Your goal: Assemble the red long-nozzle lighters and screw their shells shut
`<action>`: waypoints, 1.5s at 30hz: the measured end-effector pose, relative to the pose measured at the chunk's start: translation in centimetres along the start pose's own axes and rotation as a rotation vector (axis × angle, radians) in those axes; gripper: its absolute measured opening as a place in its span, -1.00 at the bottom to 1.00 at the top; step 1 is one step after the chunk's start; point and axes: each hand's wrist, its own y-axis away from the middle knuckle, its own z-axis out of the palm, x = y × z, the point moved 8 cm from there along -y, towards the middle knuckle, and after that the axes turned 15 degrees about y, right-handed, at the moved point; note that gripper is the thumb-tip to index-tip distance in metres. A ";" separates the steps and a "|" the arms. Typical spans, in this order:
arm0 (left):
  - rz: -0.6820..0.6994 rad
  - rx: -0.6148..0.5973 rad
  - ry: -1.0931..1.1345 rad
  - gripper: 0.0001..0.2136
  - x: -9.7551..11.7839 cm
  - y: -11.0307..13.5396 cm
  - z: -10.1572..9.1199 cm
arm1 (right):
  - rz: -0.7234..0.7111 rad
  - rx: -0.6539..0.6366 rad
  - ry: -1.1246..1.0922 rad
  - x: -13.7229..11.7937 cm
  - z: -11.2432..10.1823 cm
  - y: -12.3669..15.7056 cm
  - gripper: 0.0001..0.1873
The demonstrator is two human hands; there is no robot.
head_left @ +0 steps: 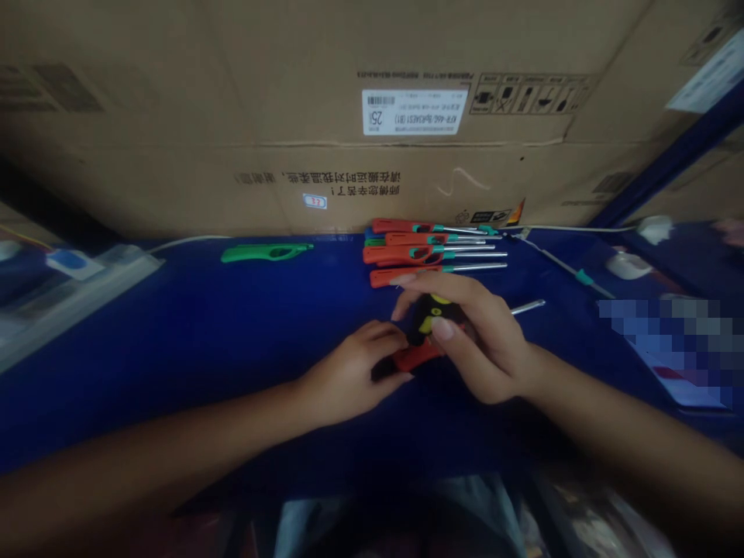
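Note:
My left hand is closed around the handle end of a red long-nosed gas lighter. My right hand grips a black-and-yellow tool with a short, thick body, held against the lighter; its working end is hidden. A silver rod sticks out past the right hand, and my fingers hide what it joins. Just beyond the hands, several red lighters with silver nozzles lie in a pile. Away to the left rests a green lighter body with no metal nozzle showing.
A large cardboard box stands behind the blue table. On the right are a white roundish object, a thin cable and a partly blurred flat item. A pale strip runs along the left side.

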 end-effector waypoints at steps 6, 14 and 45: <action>0.020 0.009 0.003 -0.82 0.1 0.0 0.0 | -0.104 0.116 0.323 -1.2 -0.9 -0.1 -0.68; 0.060 0.011 0.007 -0.77 0.4 0.1 0.2 | -0.024 -0.058 0.000 -0.7 0.6 -0.3 -0.58; -0.820 -0.071 1.100 -0.73 -0.8 0.3 -2.1 | 1.052 -0.215 1.008 16.0 -14.5 6.4 -0.75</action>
